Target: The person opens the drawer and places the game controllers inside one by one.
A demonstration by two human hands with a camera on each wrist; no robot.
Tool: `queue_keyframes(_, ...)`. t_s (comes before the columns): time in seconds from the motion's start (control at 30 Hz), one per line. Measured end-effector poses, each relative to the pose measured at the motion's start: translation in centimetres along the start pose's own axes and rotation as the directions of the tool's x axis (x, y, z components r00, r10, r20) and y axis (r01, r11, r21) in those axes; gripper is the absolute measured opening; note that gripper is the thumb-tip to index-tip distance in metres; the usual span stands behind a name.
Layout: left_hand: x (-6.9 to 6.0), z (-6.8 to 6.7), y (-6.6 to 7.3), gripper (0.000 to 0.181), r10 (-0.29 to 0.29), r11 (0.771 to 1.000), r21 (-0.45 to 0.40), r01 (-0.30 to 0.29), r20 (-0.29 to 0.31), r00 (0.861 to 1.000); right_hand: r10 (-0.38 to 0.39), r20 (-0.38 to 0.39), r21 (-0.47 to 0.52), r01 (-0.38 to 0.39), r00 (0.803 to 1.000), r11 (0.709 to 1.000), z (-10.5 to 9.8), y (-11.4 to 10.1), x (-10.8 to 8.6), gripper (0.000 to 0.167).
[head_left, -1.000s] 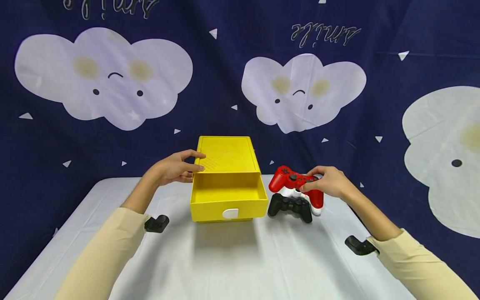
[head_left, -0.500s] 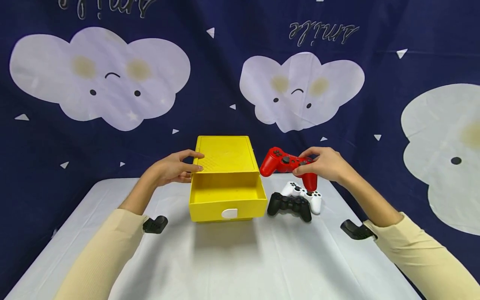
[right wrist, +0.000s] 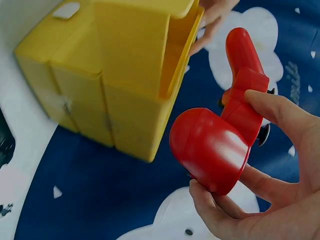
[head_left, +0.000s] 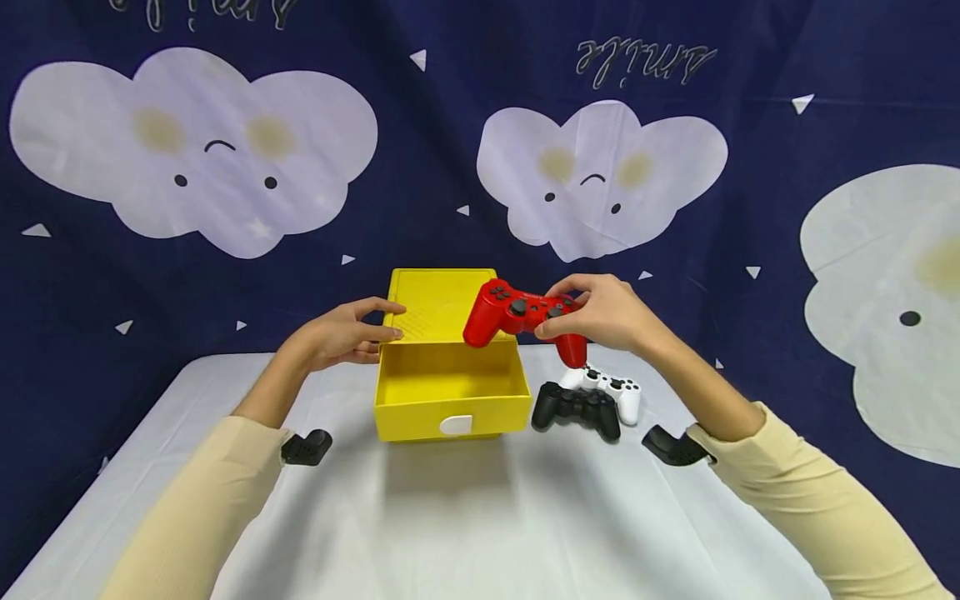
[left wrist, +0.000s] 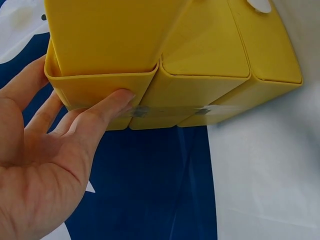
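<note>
A yellow drawer box (head_left: pixel 438 292) stands on the table with its top drawer (head_left: pixel 453 417) pulled out and nothing inside. My left hand (head_left: pixel 341 336) touches the box's left side near the top; in the left wrist view the hand (left wrist: pixel 55 155) lies against the upper unit (left wrist: pixel 100 90), fingers spread. Between right thumb and fingers, my right hand (head_left: pixel 611 312) pinches a red game controller (head_left: pixel 517 310) by its right part, raised above the drawer's back right corner. The right wrist view shows the hand (right wrist: pixel 270 195) holding the red controller (right wrist: pixel 215 145) beside the box (right wrist: pixel 135 115).
A black controller (head_left: pixel 576 406) lies on the white table (head_left: pixel 465 533) right of the box, overlapping a white controller (head_left: pixel 628 398) behind it. A dark blue cloth (head_left: pixel 420 167) with cloud prints hangs behind the table. Each wrist carries a small black device.
My right hand has lifted the red controller off the other controllers and carried it left, up to the box. The left hand stays at the box's side.
</note>
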State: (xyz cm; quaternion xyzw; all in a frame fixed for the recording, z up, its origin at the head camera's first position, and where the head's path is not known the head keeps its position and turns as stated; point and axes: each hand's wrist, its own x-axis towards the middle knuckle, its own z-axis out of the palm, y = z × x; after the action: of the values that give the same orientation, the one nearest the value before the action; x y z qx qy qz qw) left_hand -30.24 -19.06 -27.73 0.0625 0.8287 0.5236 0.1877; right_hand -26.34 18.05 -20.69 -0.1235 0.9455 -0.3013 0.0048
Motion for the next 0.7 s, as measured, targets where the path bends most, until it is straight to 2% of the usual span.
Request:
queue_keyframes(0.2, 0.0, 0.1, 0.1, 0.064, 0.0, 1.0, -0.001, 0.0, 0.003, 1.0, -0.065, 0.018, 0.014, 0.065, 0.998, 0.998, 1.8, -1.9, 0.0, 0.047)
queue_keyframes(0.37, 0.1, 0.3, 0.1, 0.063, -0.005, 1.0, -0.016, 0.005, 0.001, 1.0, -0.082, 0.048, 0.024, 0.081, 0.995, 0.996, 3.3, -3.3, 0.0, 0.048)
queue_keyframes(0.7, -0.1, 0.3, 0.1, 0.062, 0.001, 1.0, -0.01, -0.001, 0.002, 1.0, -0.137, 0.068, -0.037, 0.139, 0.988, 0.99, 5.6, -4.9, 0.2, 0.052)
